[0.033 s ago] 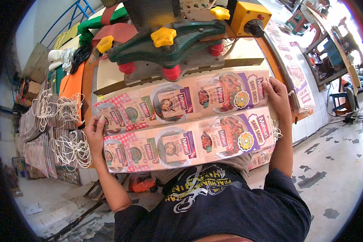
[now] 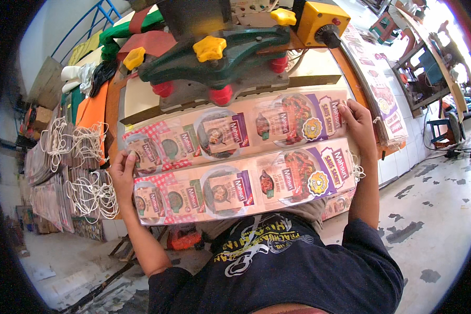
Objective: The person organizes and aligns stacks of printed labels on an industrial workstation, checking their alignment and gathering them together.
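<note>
Printed cardboard sheets (image 2: 240, 159), left fingers (image 2: 124, 162), right fingers (image 2: 350, 112) on ends

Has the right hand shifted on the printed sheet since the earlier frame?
No. The right hand sits at the same upper right corner of the printed sheet, equally far from the yellow box on the machine.

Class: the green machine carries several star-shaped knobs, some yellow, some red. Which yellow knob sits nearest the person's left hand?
The yellow knob at the machine's left end, closest to the left hand; the other yellow knobs sit further right.
</note>
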The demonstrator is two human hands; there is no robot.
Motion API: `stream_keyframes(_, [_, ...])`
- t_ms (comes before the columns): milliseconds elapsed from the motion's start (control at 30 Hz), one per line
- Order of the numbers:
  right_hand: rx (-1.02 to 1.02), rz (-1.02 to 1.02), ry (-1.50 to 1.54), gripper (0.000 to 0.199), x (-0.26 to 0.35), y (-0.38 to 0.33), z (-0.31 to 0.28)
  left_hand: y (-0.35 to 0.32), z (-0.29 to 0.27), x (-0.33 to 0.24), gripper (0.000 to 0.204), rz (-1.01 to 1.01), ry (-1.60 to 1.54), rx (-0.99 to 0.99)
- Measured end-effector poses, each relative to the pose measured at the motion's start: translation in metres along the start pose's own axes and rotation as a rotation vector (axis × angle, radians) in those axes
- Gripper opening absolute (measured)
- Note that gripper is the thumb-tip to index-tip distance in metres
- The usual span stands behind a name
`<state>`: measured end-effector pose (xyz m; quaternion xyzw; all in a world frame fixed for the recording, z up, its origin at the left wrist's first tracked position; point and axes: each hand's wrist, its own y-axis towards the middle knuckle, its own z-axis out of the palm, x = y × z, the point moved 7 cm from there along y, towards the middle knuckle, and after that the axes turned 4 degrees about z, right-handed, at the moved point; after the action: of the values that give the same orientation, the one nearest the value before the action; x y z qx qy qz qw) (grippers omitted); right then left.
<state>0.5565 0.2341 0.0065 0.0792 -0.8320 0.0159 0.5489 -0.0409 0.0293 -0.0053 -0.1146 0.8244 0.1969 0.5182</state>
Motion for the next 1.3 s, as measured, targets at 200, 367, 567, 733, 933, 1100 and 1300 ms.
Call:
stream_keyframes(200, [-0.068, -0.002, -0.013, 0.028, 0.016, -0.003, 0.007, -0.002, 0.003, -0.001, 0.038, -0.040, -0.099, -0.029])
stream_keyframes(367, [-0.092, -0.024, -0.160, 0.030, 0.008, 0.001, -0.002, -0.001, 0.008, -0.017, 0.063, -0.036, -0.024, -0.022])
stream_keyframes(567, [-0.079, -0.007, -0.169, 0.031, 0.009, 0.001, 0.000, 0.000, 0.002, -0.011, 0.053, 0.006, 0.059, 0.021])
stream_keyframes(733, [-0.069, 0.015, -0.190, 0.033, 0.013, 0.001, 0.001, -0.001, 0.002, -0.012, 0.052, -0.018, 0.112, 0.018])
stream_keyframes(933, [-0.078, -0.002, -0.277, 0.035, 0.013, 0.003, 0.000, 0.000, 0.003, -0.008, 0.051, 0.015, 0.105, 0.006])
stream_keyframes(1100, [-0.079, -0.019, -0.246, 0.035, 0.007, 0.005, -0.001, 0.000, 0.004, -0.006, 0.050, 0.044, 0.108, 0.004])
stream_keyframes(1300, [-0.094, -0.033, -0.270, 0.035, 0.009, 0.005, 0.000, 0.003, 0.006, -0.004, 0.048, 0.054, 0.076, 0.060])
